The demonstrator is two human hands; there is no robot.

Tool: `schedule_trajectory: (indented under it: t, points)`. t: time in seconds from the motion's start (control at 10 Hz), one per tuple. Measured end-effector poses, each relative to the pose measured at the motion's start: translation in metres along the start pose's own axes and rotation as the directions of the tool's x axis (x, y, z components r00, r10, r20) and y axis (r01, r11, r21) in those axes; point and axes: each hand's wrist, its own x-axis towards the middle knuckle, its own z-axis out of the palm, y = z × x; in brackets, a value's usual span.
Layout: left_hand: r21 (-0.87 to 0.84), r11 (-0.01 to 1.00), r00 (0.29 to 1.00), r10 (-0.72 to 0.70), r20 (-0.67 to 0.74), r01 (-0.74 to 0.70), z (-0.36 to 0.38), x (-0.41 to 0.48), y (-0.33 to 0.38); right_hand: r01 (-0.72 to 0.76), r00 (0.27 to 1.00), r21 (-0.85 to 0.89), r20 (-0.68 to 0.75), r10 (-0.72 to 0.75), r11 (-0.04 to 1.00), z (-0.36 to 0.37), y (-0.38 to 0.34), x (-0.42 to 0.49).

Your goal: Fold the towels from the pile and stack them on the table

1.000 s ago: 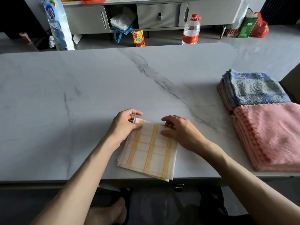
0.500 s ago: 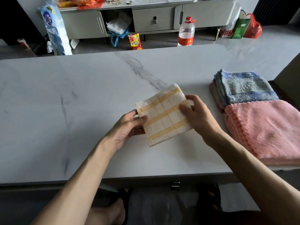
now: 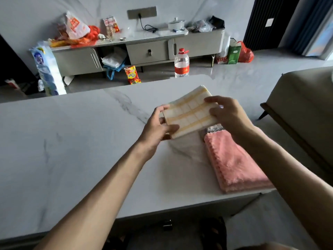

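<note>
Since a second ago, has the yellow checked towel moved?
Yes. The yellow checked towel lay flat near the table's front edge; now both hands hold it raised, farther right, above the far end of the pink towel stack.

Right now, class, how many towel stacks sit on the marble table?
2: a pink towel stack near the table's right edge, and a second stack just beyond it, mostly hidden behind the held checked towel.

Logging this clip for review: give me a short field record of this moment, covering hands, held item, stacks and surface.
left hand: grips the near left edge of the checked towel
right hand: grips its right side
checked towel: folded, lifted off the table
pink towels: folded stack near the table's right edge
blue towel: mostly hidden behind the held towel
stage: carrying, not yet stacked
</note>
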Motion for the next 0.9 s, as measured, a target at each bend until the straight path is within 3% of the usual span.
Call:
schedule_trajectory:
  t: [0.2,0.3,0.4,0.5,0.7,0.9]
  points:
    - [0.201,0.975,0.991,0.110,-0.073,-0.093,0.093,0.089,0.005,-0.055,0.998,-0.285,-0.008,0.055,0.957,-0.078,0.045,0.060]
    - [0.291,0.952,0.984,0.138,-0.115,-0.099,0.114,0.126,-0.010,-0.041,0.996,-0.244,-0.081,0.021,0.969,-0.094,0.063,0.089]
    - [0.403,0.914,0.991,0.094,-0.092,-0.050,0.120,0.132,-0.028,-0.053,0.997,-0.321,-0.070,0.032,0.946,-0.087,0.087,0.097]
    - [0.522,0.852,0.999,-0.022,-0.044,0.042,0.119,0.135,-0.059,-0.088,0.993,-0.580,0.017,0.120,0.810,-0.068,0.124,0.097]
    - [0.575,0.818,1.000,-0.022,-0.002,0.019,0.116,0.133,-0.049,-0.103,0.990,-0.631,0.013,0.143,0.769,-0.067,0.115,0.103]
    - [0.698,0.715,0.996,-0.043,0.080,-0.025,0.094,0.105,-0.018,-0.050,0.996,-0.773,0.004,0.083,0.632,-0.062,0.081,0.075]
